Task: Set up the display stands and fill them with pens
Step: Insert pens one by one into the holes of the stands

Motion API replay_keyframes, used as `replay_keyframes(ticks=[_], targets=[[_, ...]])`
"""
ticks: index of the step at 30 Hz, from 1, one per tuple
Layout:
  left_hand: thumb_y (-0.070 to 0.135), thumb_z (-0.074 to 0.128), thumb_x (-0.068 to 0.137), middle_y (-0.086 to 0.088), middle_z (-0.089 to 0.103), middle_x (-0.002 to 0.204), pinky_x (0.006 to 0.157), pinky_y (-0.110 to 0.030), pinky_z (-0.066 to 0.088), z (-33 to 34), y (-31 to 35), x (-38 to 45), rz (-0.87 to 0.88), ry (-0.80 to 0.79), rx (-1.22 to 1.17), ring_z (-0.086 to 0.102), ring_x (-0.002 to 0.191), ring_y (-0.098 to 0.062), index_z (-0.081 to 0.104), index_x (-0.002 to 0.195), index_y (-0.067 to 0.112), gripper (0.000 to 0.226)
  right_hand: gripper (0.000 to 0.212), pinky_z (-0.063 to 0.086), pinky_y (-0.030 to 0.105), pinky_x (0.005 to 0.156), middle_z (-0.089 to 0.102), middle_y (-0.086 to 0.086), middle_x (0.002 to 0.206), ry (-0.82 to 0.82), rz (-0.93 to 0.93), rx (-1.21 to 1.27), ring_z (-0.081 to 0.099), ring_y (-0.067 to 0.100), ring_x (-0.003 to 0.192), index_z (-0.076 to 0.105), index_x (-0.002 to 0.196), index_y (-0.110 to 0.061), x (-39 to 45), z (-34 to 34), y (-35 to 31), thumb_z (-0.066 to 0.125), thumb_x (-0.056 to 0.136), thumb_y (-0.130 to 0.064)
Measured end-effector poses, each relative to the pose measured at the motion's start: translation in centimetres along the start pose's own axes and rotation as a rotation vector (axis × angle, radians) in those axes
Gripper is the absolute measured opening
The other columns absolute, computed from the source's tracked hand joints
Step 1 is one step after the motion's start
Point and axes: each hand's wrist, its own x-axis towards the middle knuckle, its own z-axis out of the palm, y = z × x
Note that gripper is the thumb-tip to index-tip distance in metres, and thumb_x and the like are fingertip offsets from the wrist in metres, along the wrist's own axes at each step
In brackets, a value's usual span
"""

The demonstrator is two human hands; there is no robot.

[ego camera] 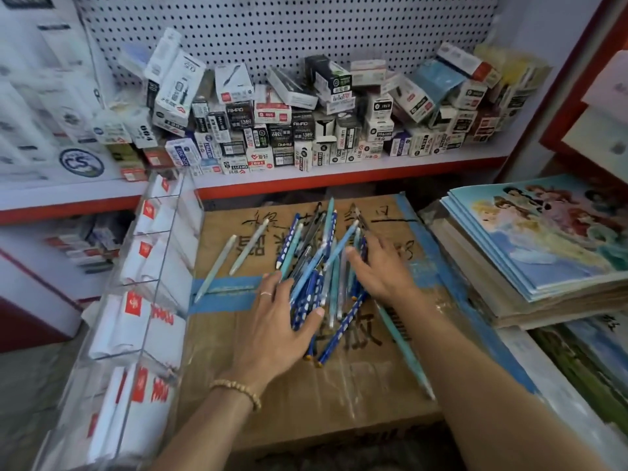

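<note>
At the far left a clear display stand [146,283] leans beside the cardboard box [306,385], its stepped compartments lined with white cards bearing red logos and holding no pens that can be seen. 2 pale pens [234,256] lie loose on the box near the stand, across a strip of blue tape [224,294]. The left hand [272,321] lies flat with fingers spread against the left side of the pile of pens [323,266], a mix of dark blue spotted and light blue barrels. The right hand [377,266] presses in from the other side, fingers straight, so both hands are open and corralling the pile between them, gripping nothing. The step looks like gathering the pens into a bundle; next would be closing on a handful, aligning the tips, and carrying it left to a compartment. On the right, a stack of picture books [530,249] sits near the box
</note>
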Motion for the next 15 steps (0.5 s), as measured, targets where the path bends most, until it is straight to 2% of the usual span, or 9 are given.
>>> replay_keyframes(ticks=[2, 4, 5, 6, 7, 9, 11, 13, 15], targets=[[0.07, 0.039, 0.089, 0.013, 0.008, 0.161, 0.112, -0.038, 0.035, -0.2, -0.1, 1.2, 0.049, 0.027, -0.083, 0.012, 0.15, -0.01, 0.027, 0.151, 0.025, 0.078, 0.068, 0.01, 0.047, 0.122, 0.024, 0.009, 0.163, -0.046, -0.105, -0.097, 0.019, 0.026, 0.15, 0.025, 0.155, -0.014, 0.6, 0.8, -1.0, 0.032, 0.102, -0.055], [0.066, 0.043, 0.09, 0.009, 0.016, 0.16, 0.116, -0.04, 0.029, -1.3, -0.6, 2.9, 0.039, 0.143, -0.144, 0.018, 0.148, -0.013, 0.035, 0.148, 0.022, 0.073, 0.059, 0.029, 0.045, 0.114, 0.045, 0.013, 0.149, -0.024, -0.186, -0.089, 0.039, 0.03, 0.138, 0.041, 0.146, -0.012, 1.3, 0.7, -1.7, 0.037, 0.102, -0.051], [0.061, 0.045, 0.092, 0.002, 0.021, 0.159, 0.115, -0.04, 0.027, -2.1, -1.1, 4.0, -0.017, 0.225, -0.131, 0.021, 0.147, -0.017, 0.038, 0.147, 0.02, 0.069, 0.052, 0.038, 0.042, 0.103, 0.054, 0.015, 0.136, 0.001, -0.188, -0.052, 0.048, 0.033, 0.126, 0.05, 0.135, -0.011, 1.7, 0.4, -2.1, 0.04, 0.102, -0.05], [0.057, 0.047, 0.094, -0.006, 0.028, 0.156, 0.114, -0.042, 0.027, -2.9, -1.7, 5.1, -0.109, 0.29, -0.103, 0.024, 0.146, -0.022, 0.039, 0.145, 0.018, 0.065, 0.048, 0.043, 0.04, 0.092, 0.058, 0.015, 0.125, 0.025, -0.167, -0.009, 0.053, 0.035, 0.116, 0.054, 0.125, -0.01, 2.3, 0.1, -2.3, 0.042, 0.101, -0.049], [0.054, 0.049, 0.094, -0.013, 0.036, 0.15, 0.115, -0.046, 0.027, -3.5, -2.3, 6.2, -0.202, 0.337, -0.065, 0.029, 0.143, -0.028, 0.041, 0.143, 0.015, 0.063, 0.047, 0.043, 0.04, 0.087, 0.057, 0.016, 0.122, 0.038, -0.138, 0.026, 0.054, 0.037, 0.113, 0.053, 0.122, -0.009, 3.0, -0.3, -2.3, 0.042, 0.101, -0.05], [0.056, 0.047, 0.094, -0.021, 0.046, 0.14, 0.115, -0.054, 0.028, -4.0, -3.3, 8.2, -0.332, 0.347, 0.033, 0.036, 0.137, -0.037, 0.045, 0.134, 0.009, 0.062, 0.054, 0.042, 0.041, 0.094, 0.05, 0.018, 0.134, 0.005, -0.094, 0.061, 0.049, 0.038, 0.122, 0.046, 0.133, -0.009, 4.7, -0.8, -2.5, 0.041, 0.101, -0.052], [0.061, 0.04, 0.094, -0.023, 0.046, 0.141, 0.114, -0.054, 0.028, -3.7, -3.8, 9.3, -0.403, 0.266, 0.069, 0.036, 0.137, -0.039, 0.044, 0.134, 0.007, 0.068, 0.062, 0.038, 0.044, 0.105, 0.04, 0.018, 0.148, -0.077, -0.081, 0.077, 0.041, 0.038, 0.134, 0.036, 0.147, -0.014, 6.8, -1.0, -3.3, 0.039, 0.101, -0.055], [0.068, 0.028, 0.094, -0.02, 0.037, 0.153, 0.12, -0.05, 0.019, -3.1, -4.2, 10.0, -0.39, 0.19, 0.102, 0.027, 0.145, -0.035, 0.035, 0.146, 0.007, 0.08, 0.07, 0.028, 0.049, 0.117, 0.024, 0.013, 0.162, -0.169, -0.116, 0.03, 0.028, 0.035, 0.146, 0.022, 0.156, -0.023, 9.1, -0.6, -4.8, 0.035, 0.1, -0.061], [0.07, 0.018, 0.094, -0.013, 0.028, 0.16, 0.123, -0.045, 0.01, -2.9, -4.2, 10.5, -0.316, 0.153, 0.138, 0.018, 0.15, -0.028, 0.028, 0.153, 0.01, 0.085, 0.073, 0.015, 0.054, 0.121, 0.009, 0.007, 0.167, -0.237, -0.197, -0.12, 0.013, 0.03, 0.152, 0.014, 0.159, -0.025, 10.9, 0.2, -6.1, 0.029, 0.099, -0.064]])
